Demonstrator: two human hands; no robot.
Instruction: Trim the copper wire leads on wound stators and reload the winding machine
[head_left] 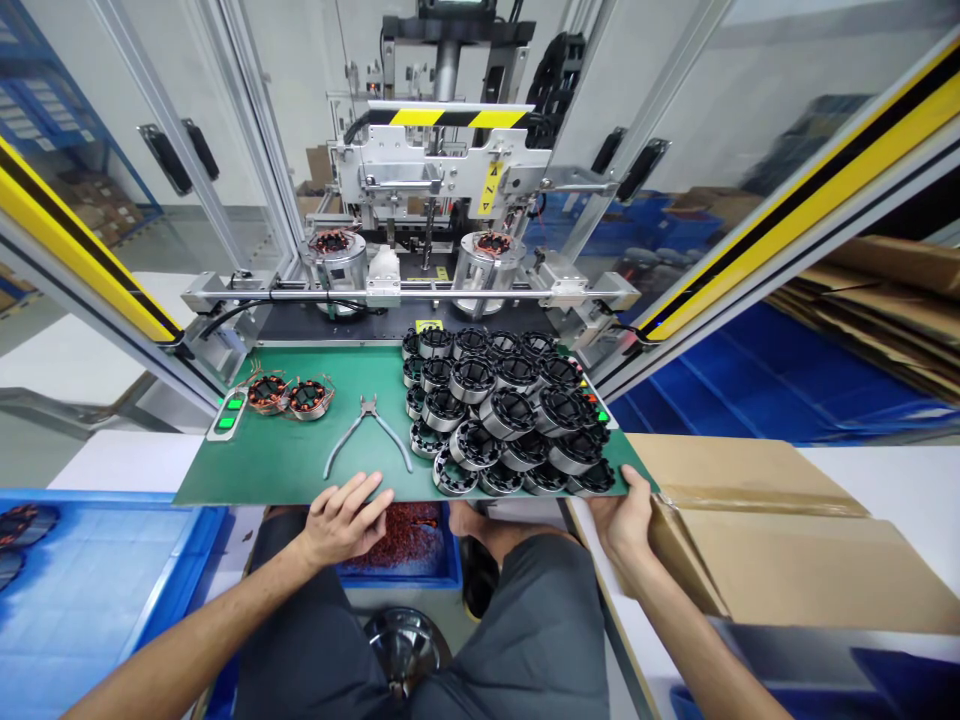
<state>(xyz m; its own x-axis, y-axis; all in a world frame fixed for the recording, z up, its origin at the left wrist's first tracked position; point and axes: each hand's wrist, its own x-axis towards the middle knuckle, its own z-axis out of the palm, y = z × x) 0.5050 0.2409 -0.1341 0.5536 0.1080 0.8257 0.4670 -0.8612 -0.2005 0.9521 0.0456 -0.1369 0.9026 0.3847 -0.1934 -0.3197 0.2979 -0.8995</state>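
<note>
My left hand (349,520) lies at the front edge of the green tabletop (255,465), fingers stretched and slightly apart, holding nothing. Just beyond it, diagonal cutters (367,425) lie with their blue-grey handles spread. My right hand (624,515) is around the tabletop's front right corner, thumb on the upper side; its other fingers are partly hidden below the edge. Beside that hand stand several stacked black and silver stator cores (510,412) without visible wire. At the left of the surface are two copper-wound stators (289,396) with loose wire ends.
Behind a metal bar (420,296) stands a winding machine (450,160) with two silver cylinders, each topped by a copper-wound stator. Yellow-black posts flank it. A blue tray (82,590) is at left, a cardboard box (757,520) at right. A blue bin (450,560) with copper scraps sits below.
</note>
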